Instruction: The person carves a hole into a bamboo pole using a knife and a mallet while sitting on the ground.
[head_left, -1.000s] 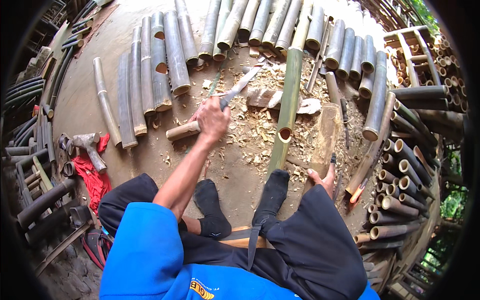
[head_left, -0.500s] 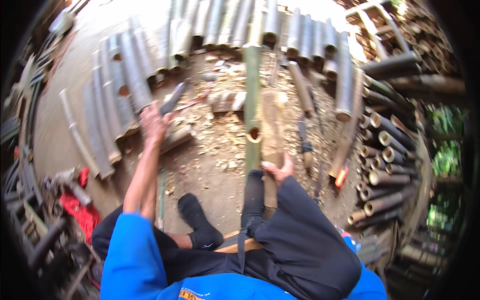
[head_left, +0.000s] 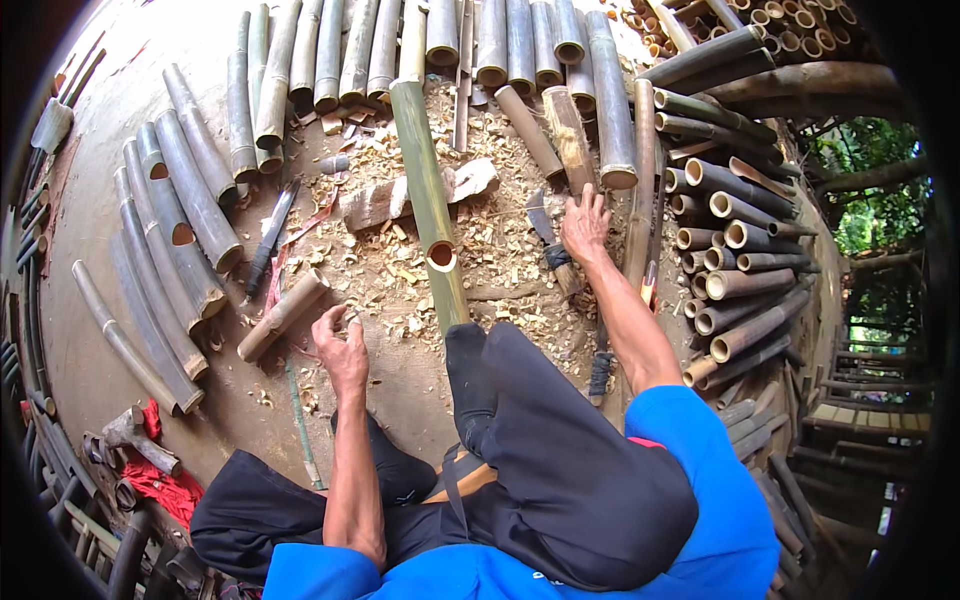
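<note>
My left hand (head_left: 342, 350) is raised near a short bamboo piece (head_left: 285, 315), its fingers loosely curled and apart, with nothing seen in them. Farther forward on the right, my right hand (head_left: 586, 225) has its fingers stretched out, their tips at the near end of a rough wooden plank (head_left: 568, 130). Just left of that wrist lies a knife (head_left: 549, 240) with a dark binding round its handle. A long green bamboo pole (head_left: 424, 175) with a hole cut in it rests across a wood block (head_left: 470, 182); its near end meets my black-socked foot (head_left: 465, 365).
Wood chips (head_left: 385, 265) cover the ground. Grey bamboo tubes (head_left: 200, 200) line the left and far sides, and stacked tubes (head_left: 745, 285) stand on the right. A second knife (head_left: 272, 240) lies on the left. Red cloth (head_left: 165, 490) sits at the lower left.
My right hand has moved from beside my foot to farther forward, and the plank has shifted away with it. My left hand has drawn back toward me. The view has turned.
</note>
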